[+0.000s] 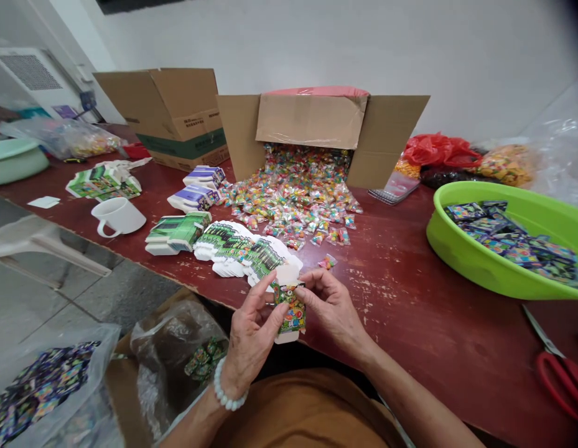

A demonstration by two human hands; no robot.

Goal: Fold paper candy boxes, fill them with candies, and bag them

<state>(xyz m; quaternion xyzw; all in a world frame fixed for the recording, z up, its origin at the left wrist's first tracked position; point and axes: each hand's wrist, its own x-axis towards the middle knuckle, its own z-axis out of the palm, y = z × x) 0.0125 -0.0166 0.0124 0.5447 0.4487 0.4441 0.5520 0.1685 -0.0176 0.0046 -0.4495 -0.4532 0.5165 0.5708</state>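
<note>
1. While both hands close on a small printed box point(291, 314) at the near edge of the table point(410, 298), the left hand point(251, 333) pinches its left side and the right hand point(333, 308) grips its top, fingers of each clamped on the card.
2. The box hangs just off the table edge, above the lap, resting on nothing. A slack grip could well send it down towards the open bag point(177, 336) on the floor.
3. A white flap stands up at the top and the card looks thin. Too hard a squeeze could crease the box or tear the flap.
4. A fan of flat boxes point(237, 249) lies just beyond the hands, apart from them. A careless sweep of the left wrist could push it over the edge.
5. Sweets point(293, 199) spill from a tipped carton point(312, 121) further back, and one stray packet point(326, 262) lies near the right hand. A nudge could roll it off the table.
6. Scissors point(562, 373) lie at the far right, well apart from both hands, beside a green basin point(480, 261) of packets. A blind reach that way could meet the blades.
</note>
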